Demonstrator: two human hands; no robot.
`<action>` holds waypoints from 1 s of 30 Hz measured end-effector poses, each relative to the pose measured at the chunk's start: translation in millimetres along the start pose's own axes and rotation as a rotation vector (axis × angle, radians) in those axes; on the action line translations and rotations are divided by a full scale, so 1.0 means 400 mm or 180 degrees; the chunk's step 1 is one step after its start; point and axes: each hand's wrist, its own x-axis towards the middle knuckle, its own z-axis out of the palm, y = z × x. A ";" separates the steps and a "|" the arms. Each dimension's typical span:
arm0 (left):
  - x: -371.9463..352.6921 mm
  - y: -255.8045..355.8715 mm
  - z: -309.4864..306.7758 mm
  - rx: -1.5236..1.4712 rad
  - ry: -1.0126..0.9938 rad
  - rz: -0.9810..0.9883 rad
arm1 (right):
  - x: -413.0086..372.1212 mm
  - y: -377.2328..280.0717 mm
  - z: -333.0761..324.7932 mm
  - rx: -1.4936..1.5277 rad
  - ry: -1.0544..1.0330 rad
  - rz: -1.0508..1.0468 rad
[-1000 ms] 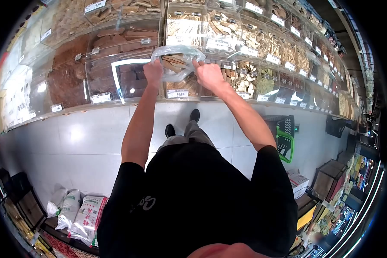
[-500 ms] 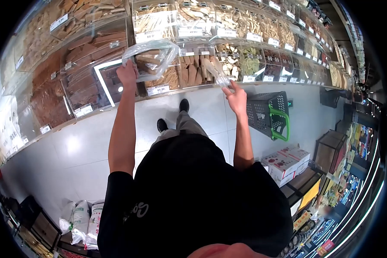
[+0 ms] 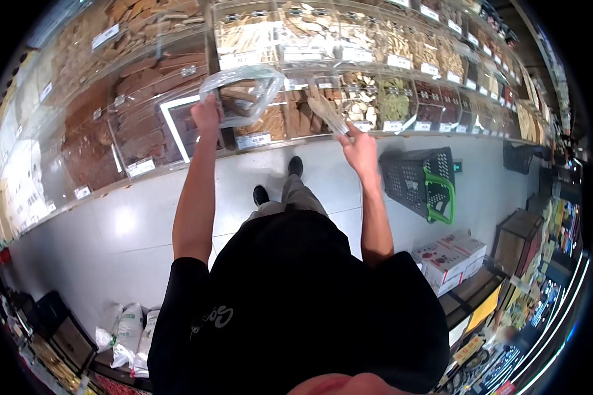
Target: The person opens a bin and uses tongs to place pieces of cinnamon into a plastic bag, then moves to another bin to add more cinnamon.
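Nearest to me is the person's black shirt (image 3: 310, 283), with 2 dark shoes (image 3: 261, 195) ahead of it on the pale tiled floor (image 3: 132, 224). Near left I see white sacks (image 3: 128, 332) side by side; near right, a white carton (image 3: 449, 258) with red markings. Farther along on the right, a black shopping basket (image 3: 408, 176) with a green handle stands on the floor, near the counter of bins.

The right hand (image 3: 360, 153) is closed on the near end of a clear plastic serving tool (image 3: 333, 118); I cannot tell whether it is a scoop or tongs. The tool reaches far and left over a bin of brown bark pieces (image 3: 301, 117). Its far end looks tan, but I cannot tell whether it carries anything.

To the left, the left hand (image 3: 206, 116) grips the rim of a clear plastic bag (image 3: 268, 82), which gapes open above the bins; brown strips (image 3: 240, 92) show inside it. Right of the tool I make out white slices (image 3: 358, 102), then green leaves (image 3: 394, 104). Beyond the bag, farther off, lies a bin of pale thin sticks (image 3: 242, 36).
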 end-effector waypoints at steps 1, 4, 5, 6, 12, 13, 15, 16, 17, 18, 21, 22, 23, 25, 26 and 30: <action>-0.010 0.012 0.003 0.0099 -0.0006 0.0017 | -0.004 -0.039 -0.020 0.0170 0.0124 -0.0286; -0.019 0.026 0.013 -0.0039 0.0082 -0.0060 | 0.031 -0.214 -0.047 -0.0495 -0.0382 -0.1087; -0.016 0.022 0.012 -0.0032 0.0089 -0.0039 | 0.056 -0.255 -0.039 -0.0795 -0.0619 -0.1335; -0.011 0.011 0.009 -0.0027 0.0094 -0.0016 | 0.080 -0.293 -0.023 -0.0990 -0.0625 -0.1653; -0.011 0.018 0.003 -0.0014 0.0014 -0.0040 | 0.225 -0.386 0.114 -0.1386 -0.0631 -0.2366; -0.012 0.021 0.004 -0.0057 -0.0002 -0.0076 | 0.220 -0.384 0.106 -0.1263 -0.0542 -0.2284; -0.015 0.028 0.004 -0.0041 0.0045 -0.0074 | 0.199 -0.365 0.058 -0.1049 -0.0374 -0.2100; -0.019 0.029 0.006 -0.0041 0.0055 -0.0087 | 0.171 -0.359 0.009 -0.0956 -0.0447 -0.1895; -0.017 0.025 0.004 -0.0040 0.0015 -0.0023 | 0.140 -0.338 -0.035 -0.0902 -0.0451 -0.1665; -0.013 0.022 0.004 -0.0121 0.0025 -0.0043 | 0.112 -0.304 -0.076 -0.0853 -0.0446 -0.1427; 0.006 -0.001 0.003 -0.0194 0.0107 -0.0145 | 0.066 -0.111 -0.158 -0.0235 -0.0499 -0.0457; 0.001 0.002 0.005 -0.0260 0.0077 -0.0145 | 0.056 -0.030 -0.156 -0.0091 -0.0372 -0.0090; -0.003 0.006 0.003 -0.0317 0.0049 -0.0135 | 0.040 0.016 -0.167 0.0073 -0.0416 0.0271; -0.003 0.009 0.005 -0.0242 0.0122 -0.0158 | 0.026 0.154 -0.108 0.0214 -0.0501 0.0868; -0.003 0.008 0.008 -0.0205 0.0156 -0.0170 | 0.019 0.164 -0.095 0.0201 -0.0475 0.0908; -0.003 0.000 0.003 -0.0220 0.0053 -0.0069 | 0.011 0.150 -0.031 -0.0317 -0.0277 0.0789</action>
